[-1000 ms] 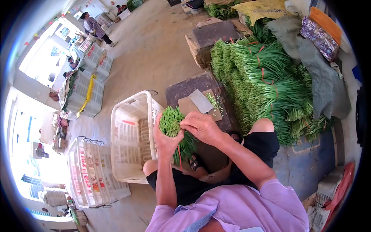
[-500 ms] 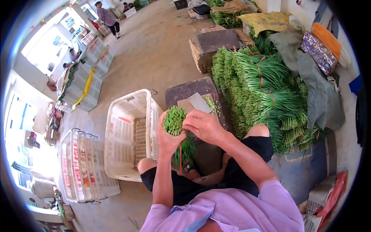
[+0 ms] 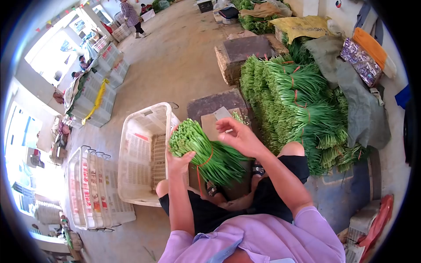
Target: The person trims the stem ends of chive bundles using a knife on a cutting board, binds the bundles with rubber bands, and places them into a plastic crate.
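Note:
My left hand (image 3: 179, 163) is wrapped round a bunch of chive-like green stems (image 3: 206, 151), near its cut, pale ends. A red tie circles the bunch, with a loose end hanging down. The bunch lies tilted, with its dark green leafy ends toward my lap on the right. My right hand (image 3: 239, 136) hovers just right of the bunch, fingers apart and slightly curled, holding nothing. Behind it, a broad metal blade (image 3: 222, 113) rests on a board (image 3: 209, 125), its lower part hidden by my hand. Small green trimmings (image 3: 240, 117) lie beside the blade.
A white plastic crate (image 3: 144, 149) stands at left, with stacked crates (image 3: 98, 188) beyond it. A large pile of tied green bunches (image 3: 302, 105) is at my right, partly under a grey cloth (image 3: 364, 105). A person (image 3: 130, 15) walks in the far background.
My left hand has tipped the bunch from cut ends up to lying slantwise, showing its stems and leaves. My right hand has moved off the cut ends to the right and opened.

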Available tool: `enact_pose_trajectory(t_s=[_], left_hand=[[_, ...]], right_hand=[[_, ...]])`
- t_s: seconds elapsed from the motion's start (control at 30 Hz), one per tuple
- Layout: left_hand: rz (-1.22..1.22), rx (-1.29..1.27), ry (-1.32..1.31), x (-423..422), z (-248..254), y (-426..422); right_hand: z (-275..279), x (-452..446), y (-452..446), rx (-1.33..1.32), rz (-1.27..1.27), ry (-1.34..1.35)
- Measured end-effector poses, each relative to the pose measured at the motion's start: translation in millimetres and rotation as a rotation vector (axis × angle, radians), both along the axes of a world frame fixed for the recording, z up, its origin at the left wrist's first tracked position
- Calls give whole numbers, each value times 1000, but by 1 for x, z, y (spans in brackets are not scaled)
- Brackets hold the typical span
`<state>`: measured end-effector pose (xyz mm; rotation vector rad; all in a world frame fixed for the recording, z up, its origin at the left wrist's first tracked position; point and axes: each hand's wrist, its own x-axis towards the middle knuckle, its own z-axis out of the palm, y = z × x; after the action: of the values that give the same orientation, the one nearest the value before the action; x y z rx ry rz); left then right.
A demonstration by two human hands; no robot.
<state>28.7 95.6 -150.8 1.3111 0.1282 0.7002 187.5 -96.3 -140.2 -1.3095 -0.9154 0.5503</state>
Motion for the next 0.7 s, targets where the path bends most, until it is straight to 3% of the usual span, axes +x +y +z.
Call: enact_pose_trajectory(t_s=[0.07, 0.13, 0.27, 0.43, 0.7], left_hand=[[-117, -168, -81, 2, 12, 0], [-119, -174, -85, 6, 17, -4], [-106, -153, -64, 15, 19, -14], [-87, -100, 33, 25, 13, -15], [19, 77, 129, 41, -3, -29]], right_hand=[[6, -5, 0, -42, 84, -77], [7, -16, 7, -5, 56, -354], [30, -9, 7, 56, -124, -475], [44, -15, 15, 74, -100, -547], [33, -27, 44, 25, -231, -897]])
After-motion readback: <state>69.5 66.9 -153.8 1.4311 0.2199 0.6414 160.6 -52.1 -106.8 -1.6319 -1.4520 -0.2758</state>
